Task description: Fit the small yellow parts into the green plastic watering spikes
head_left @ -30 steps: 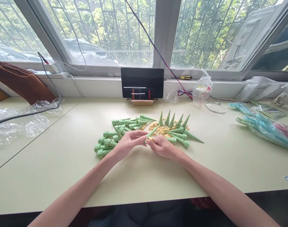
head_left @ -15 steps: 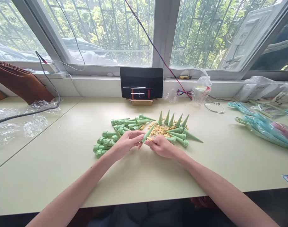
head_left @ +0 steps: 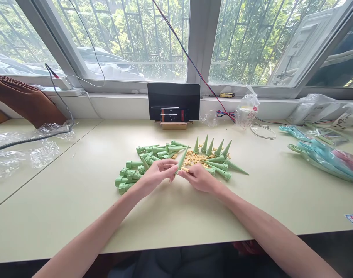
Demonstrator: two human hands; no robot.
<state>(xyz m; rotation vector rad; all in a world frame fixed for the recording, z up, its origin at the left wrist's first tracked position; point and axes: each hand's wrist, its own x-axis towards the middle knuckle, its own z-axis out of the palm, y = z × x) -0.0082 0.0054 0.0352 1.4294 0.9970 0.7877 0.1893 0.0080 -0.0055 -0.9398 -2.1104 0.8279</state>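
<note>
Between the fingers of my left hand [head_left: 160, 174] is a green plastic spike [head_left: 182, 158], its pointed end up and leaning right. My right hand [head_left: 200, 177] pinches a small yellow peg [head_left: 185, 169] against the lower side of that spike; whether the peg sits in a hole I cannot tell. Behind my hands lies a heap of small yellow pegs [head_left: 195, 158]. Several green spikes with ribbed caps [head_left: 132, 174] lie to the left. More lie on the right [head_left: 219, 166], and several others stand point-up in a row [head_left: 211, 147] at the back.
A dark tablet [head_left: 174, 96] and a phone [head_left: 179, 115] lean at the back of the table. A bagged cup [head_left: 247, 112] and coiled white cable [head_left: 263, 131] lie right of them. Light blue plastic items [head_left: 323, 154] lie far right; crumpled clear plastic [head_left: 44, 153] and a brown bag [head_left: 28, 100] are left.
The green spike has tilted more upright in my left hand and shifted slightly left. My right hand stays beside it with the yellow peg.
</note>
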